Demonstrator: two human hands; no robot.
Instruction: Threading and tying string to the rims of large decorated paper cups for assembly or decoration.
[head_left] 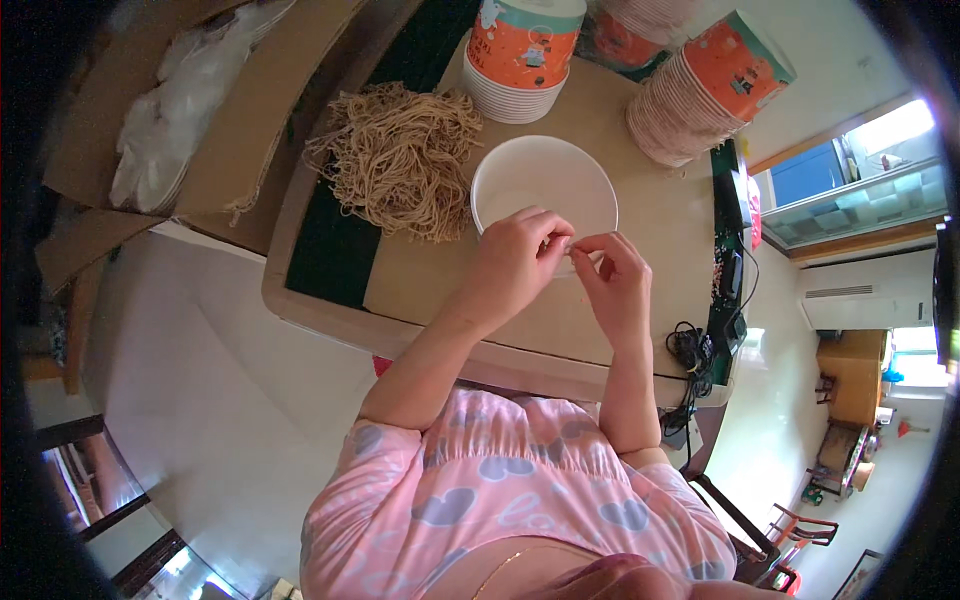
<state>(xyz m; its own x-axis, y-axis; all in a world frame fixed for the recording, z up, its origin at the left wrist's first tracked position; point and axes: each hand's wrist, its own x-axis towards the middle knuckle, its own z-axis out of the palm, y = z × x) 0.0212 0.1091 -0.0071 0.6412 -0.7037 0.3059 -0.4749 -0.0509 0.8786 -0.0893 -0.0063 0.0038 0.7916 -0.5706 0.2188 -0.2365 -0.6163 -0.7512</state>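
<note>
Over the near rim of a white round paper tub, my left hand and my right hand meet fingertip to fingertip. Both are closed in a pinch. Whatever lies between the fingers is too small to make out. The tub stands upright on the table, its inside looking plain white. Just left of it is a loose heap of tan string, tangled in many strands. Behind the tub rises a stack of nested white paper tubs with an orange and green printed one on top.
Another leaning stack of printed tubs is at the back right, with more behind. An open cardboard box holding clear plastic bags sits at the left. Black cables hang at the right edge of the table.
</note>
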